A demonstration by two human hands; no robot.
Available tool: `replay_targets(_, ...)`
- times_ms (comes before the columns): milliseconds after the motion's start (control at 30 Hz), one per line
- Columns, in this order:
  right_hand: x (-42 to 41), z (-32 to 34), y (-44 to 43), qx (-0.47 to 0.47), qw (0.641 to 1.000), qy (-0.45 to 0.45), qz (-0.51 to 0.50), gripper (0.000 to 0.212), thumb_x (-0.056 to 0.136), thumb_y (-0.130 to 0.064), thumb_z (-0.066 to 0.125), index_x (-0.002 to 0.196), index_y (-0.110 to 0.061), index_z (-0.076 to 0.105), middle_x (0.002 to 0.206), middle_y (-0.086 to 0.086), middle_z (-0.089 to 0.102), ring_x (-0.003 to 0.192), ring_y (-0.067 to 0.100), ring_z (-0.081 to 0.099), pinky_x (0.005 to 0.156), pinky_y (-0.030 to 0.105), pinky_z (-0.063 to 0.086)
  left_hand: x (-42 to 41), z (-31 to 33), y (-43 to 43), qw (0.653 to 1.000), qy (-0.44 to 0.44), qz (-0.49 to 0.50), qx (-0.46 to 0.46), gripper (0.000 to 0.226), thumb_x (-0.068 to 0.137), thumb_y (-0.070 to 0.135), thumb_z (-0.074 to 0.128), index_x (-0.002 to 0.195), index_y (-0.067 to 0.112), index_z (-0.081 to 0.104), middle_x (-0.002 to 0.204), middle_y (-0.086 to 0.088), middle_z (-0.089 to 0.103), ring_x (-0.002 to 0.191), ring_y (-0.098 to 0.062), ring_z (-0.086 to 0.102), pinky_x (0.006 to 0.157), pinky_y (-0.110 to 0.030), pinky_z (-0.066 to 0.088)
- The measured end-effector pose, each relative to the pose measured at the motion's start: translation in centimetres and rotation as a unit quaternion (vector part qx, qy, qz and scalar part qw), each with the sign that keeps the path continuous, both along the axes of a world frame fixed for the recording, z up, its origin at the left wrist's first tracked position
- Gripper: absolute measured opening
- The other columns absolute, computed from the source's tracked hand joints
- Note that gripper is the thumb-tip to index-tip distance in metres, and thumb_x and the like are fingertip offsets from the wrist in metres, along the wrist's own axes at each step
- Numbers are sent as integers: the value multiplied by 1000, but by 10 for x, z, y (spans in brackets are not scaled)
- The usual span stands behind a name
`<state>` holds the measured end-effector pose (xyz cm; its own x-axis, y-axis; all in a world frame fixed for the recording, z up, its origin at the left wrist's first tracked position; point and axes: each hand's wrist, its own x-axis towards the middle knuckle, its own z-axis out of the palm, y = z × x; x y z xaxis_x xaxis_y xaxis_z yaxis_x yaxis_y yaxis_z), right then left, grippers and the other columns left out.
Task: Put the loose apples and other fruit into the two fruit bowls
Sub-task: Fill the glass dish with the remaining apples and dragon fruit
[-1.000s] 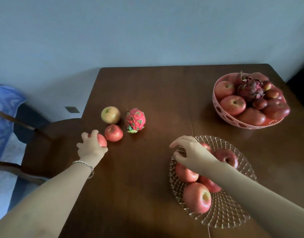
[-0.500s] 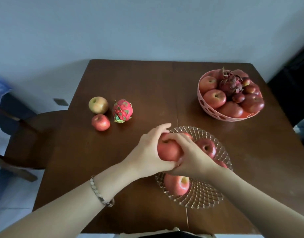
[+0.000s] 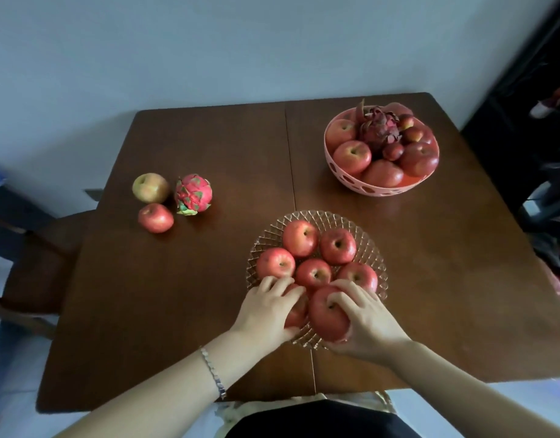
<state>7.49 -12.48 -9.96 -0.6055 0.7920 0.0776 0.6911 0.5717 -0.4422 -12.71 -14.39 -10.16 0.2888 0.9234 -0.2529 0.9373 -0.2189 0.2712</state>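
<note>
Red big apple [image 3: 326, 324] in right hand's [image 3: 368, 320] curled grip, smaller apple [image 3: 296, 314] in left hand's [image 3: 266, 311], inside glass bowl [image 3: 376, 257].

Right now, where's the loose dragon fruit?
Head view, left on the table: the loose dragon fruit sits right of the yellowish apple, behind the red apple.

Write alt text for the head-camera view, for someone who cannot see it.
Two hands hold apples at the near edge of a glass bowl of red apples: the left hand a half-hidden apple, the right hand a large apple. A yellowish apple, a small red apple and a dragon fruit lie loose at left; a pink bowl of fruit stands behind.
</note>
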Motion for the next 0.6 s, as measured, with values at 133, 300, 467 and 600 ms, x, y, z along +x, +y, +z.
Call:
replay_targets(133, 3, -6, 5, 41, 997, -58, 26, 68, 37, -50, 82, 92, -22, 52, 105, 4, 66, 93, 33, 62, 80, 44, 50, -1, -2, -1, 999, -28, 27, -8, 65, 75, 37, 65, 133, 29, 39, 140, 10, 35, 119, -21, 30, 89, -32, 45)
replay_targets(300, 6, 0, 9, 52, 990, -123, 39, 68, 34, -56, 78, 88, -17, 65, 98, 2, 67, 93, 35, 62, 80, 48, 50, 2, 1, -3, 997, -41, 48, -33, 63, 74, 32, 66, 132, 30, 40, 137, 12, 34, 114, -21, 29, 84, -33, 49)
replay_targets(467, -9, 10, 10, 20, 973, -222, 57, 66, 42, -51, 70, 97, -16, 61, 102, 3, 63, 103, 33, 56, 96, 49, 42, 4, 3, -5, 995, -58, 66, -38, 61, 74, 28, 67, 130, 29, 42, 136, 13, 36, 113, -22, 31, 86, -39, 51)
replay_targets(600, -17, 13, 5, 54, 965, -255, 37, 58, 49, -58, 64, 86, -14, 63, 91, 7, 65, 85, 32, 60, 87, 48, 48, 2, 2, -7, 995, -70, 63, -30, 61, 74, 28, 65, 131, 29, 42, 138, 13, 35, 115, -22, 32, 89, -37, 49)
